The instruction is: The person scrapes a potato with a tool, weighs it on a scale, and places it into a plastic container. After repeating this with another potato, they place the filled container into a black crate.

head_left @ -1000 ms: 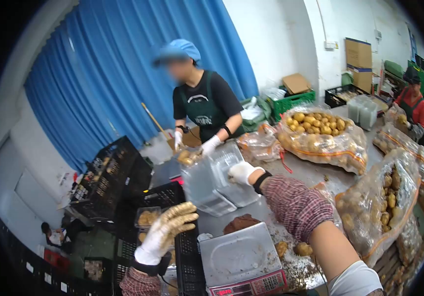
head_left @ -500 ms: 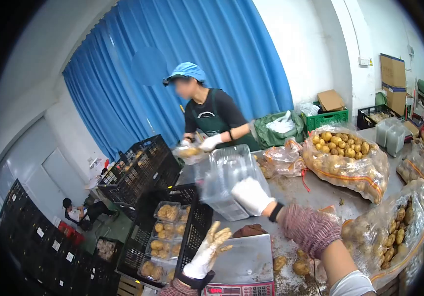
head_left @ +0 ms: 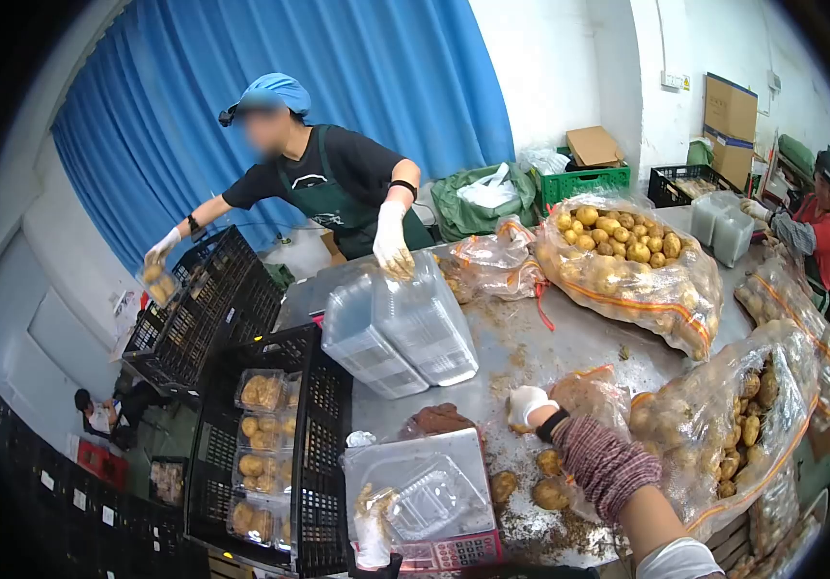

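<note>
My left hand, in a soiled white glove, is at the left side of a clear plastic container, its fingers at the rim. This container lies on the metal plate of a digital scale. My right hand, gloved and with a knitted sleeve, reaches past the scale with its fingers curled round a potato, partly hidden. Several loose potatoes lie below that wrist. Stacks of clear containers stand behind the scale, beside a brown cloth.
A black crate with packed potato trays stands left of the scale. Open bags of potatoes fill the right side. Across the table, a co-worker holds a potato pack over another crate. Another person stands far right.
My right hand has left the container stacks and come down to a potato. A clear container now lies on the scale, with my left hand beside it. The co-worker's arm has stretched to the left crate.
</note>
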A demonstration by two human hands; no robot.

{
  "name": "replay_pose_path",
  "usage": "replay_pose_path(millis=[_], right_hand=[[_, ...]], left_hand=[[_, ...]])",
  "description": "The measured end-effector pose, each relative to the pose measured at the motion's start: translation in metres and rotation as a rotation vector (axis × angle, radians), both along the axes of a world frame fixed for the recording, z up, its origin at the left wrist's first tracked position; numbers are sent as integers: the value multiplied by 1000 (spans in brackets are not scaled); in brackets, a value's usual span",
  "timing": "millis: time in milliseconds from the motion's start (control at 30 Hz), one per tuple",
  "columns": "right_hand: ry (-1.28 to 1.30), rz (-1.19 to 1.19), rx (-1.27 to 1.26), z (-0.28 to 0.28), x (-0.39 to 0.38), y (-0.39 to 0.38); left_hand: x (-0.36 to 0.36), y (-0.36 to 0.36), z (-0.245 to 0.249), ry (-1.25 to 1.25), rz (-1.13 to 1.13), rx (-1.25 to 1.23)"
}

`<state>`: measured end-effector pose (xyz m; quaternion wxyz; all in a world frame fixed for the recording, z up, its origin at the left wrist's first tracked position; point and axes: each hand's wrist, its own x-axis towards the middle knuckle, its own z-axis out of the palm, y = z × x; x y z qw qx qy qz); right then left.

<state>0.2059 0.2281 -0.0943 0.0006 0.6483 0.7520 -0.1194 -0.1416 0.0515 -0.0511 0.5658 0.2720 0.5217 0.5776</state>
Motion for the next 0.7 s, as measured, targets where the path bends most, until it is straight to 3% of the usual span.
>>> replay_pose_path(millis=[33,100,133,167,233,300,367,467,500,567,633,700], right_hand=[[-142,31,-23,-8,-1,-1],[-140,-35,-42,-14,5,4],[-134,-107,-63,-14,7,4],[-36,-211,-194,1,15,6],[128,-295,-286,-11,38,10],[179,-315,-328,-19,50,4],[229,-364,-328,-17,56,-8],[622,-424,-345,-16,68,-19],[610,-423,-346,-15,72,-23],[981,-448,-393,-7,75,-32],[1109,-436,-411,32,57,-49],[1246,-305,-147,60,34,-67]], left_hand=[[-2,3,-5,-6,6,2],[-8,4,-24,296,38,-71],[-13,1,-31,274,7,-57],[-17,-5,-39,265,11,-67],[-22,-8,-51,498,-59,92],[-15,-16,-36,433,-101,75],[-11,-26,-37,589,-131,157],[-4,-32,-27,804,-135,158],[-3,-33,-22,918,-136,157],[0,-35,-16,956,-121,191],[0,-39,-15,1053,-81,281],[5,-40,-5,1029,-51,299]])
